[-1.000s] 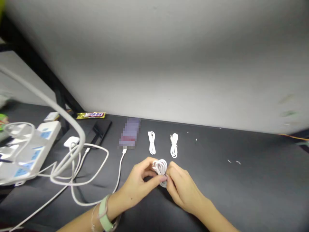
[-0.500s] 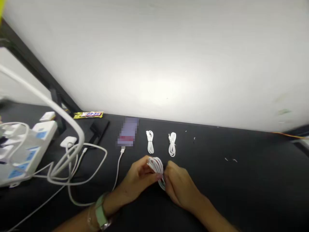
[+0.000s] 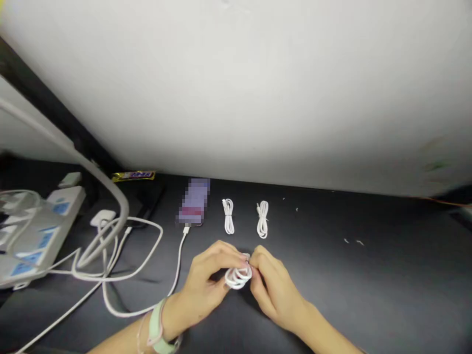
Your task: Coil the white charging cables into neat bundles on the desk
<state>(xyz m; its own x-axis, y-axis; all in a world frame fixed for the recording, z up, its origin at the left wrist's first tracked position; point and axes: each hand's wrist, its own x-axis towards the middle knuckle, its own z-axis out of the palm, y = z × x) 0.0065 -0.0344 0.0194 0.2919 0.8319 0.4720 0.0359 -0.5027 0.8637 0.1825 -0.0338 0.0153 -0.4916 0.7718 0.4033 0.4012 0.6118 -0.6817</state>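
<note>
Because the coiled white cable (image 3: 238,281) is thin and looped on itself, it should weigh very little, bend easily and spring a bit rather than hold a firm shape. Its coating looks smooth, so the loops could slide over one another if pinched loosely, but nothing about it seems fragile; the parts to spare are likely the plug ends, which I cannot make out here. The best hold is probably across the gathered upper part, where one squeeze catches every strand, leaving the round lower loops free. The left hand (image 3: 206,278) has it just so, fingers over the top and thumb tucked behind, closed on the bundle. At the coil's other edge, the right hand (image 3: 276,290) has its fingers curled in close against it, though I cannot tell whether they pinch a strand. The cable sits between the two hands, over the near part of the black tabletop (image 3: 354,290), nearer the wearer than two similar bundles, the left cable bundle (image 3: 229,223) and the right cable bundle (image 3: 262,226). It is plain glossy white, its strands fanned into overlapping ovals, with the top partly hidden by fingertips.
</note>
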